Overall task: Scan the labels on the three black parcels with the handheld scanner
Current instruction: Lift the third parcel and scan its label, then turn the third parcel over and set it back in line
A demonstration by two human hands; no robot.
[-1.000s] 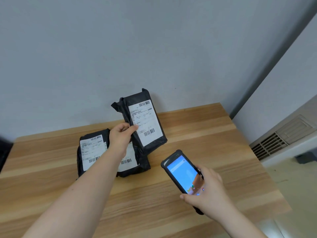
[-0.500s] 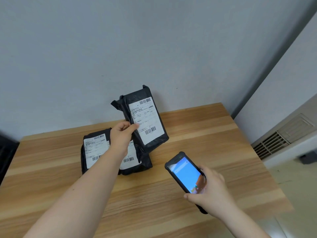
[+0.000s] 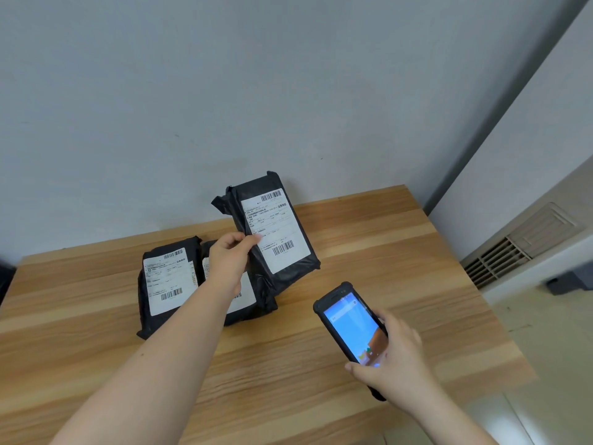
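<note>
My left hand (image 3: pixel 229 256) grips the left edge of a black parcel (image 3: pixel 290 271) and holds it tilted up, its white barcode label (image 3: pixel 276 231) facing me. Two more black parcels lie flat on the wooden table: one at the left (image 3: pixel 167 281) with its label showing, and a middle one (image 3: pixel 253 303) partly hidden behind my left arm and under the raised parcel. My right hand (image 3: pixel 398 361) holds the handheld scanner (image 3: pixel 351 326), a black phone-like device with a lit blue screen, below and to the right of the raised parcel.
The wooden table (image 3: pixel 288 380) stands against a grey wall, its right edge near a white unit with a vent grille (image 3: pixel 500 255). A dark object (image 3: pixel 4 281) shows at the far left edge.
The raised parcel has shifted slightly to the right and lower with my left hand. The scanner has moved a little to the right and toward me.
</note>
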